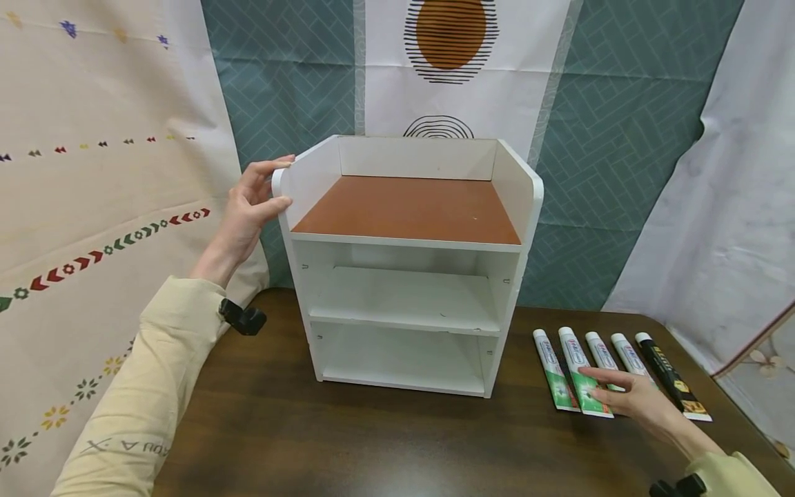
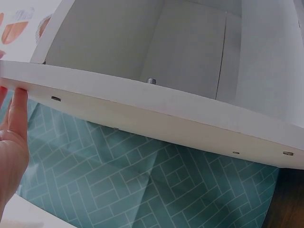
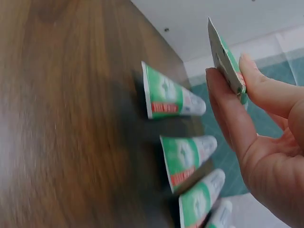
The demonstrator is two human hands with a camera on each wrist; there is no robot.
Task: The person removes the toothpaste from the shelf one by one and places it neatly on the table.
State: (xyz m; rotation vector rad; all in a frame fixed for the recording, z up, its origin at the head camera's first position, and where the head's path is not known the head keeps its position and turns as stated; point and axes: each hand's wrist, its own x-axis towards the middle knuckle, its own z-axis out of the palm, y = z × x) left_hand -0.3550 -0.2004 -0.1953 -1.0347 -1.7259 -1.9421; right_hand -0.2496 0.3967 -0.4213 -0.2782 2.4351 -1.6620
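A white shelf unit (image 1: 404, 293) with a brown top panel stands on the table. My left hand (image 1: 248, 197) holds the upper front corner of its left side panel, thumb at the front edge and fingers along the top. In the left wrist view, fingertips (image 2: 19, 107) lie against that panel's outer face. My right hand (image 1: 640, 400) pinches a green-and-white toothpaste tube (image 1: 584, 376) near its flat end, thumb on one face and fingers on the other. In the right wrist view, this held tube (image 3: 225, 61) is seen edge-on, raised above the other tubes.
Beside the held tube lie another green-and-white tube (image 1: 555, 373) on its left, and to its right two more partly behind my hand. A black tube (image 1: 673, 379) lies at the far right of the dark wooden table (image 1: 397, 442). Patterned cloths (image 1: 621, 138) hang behind.
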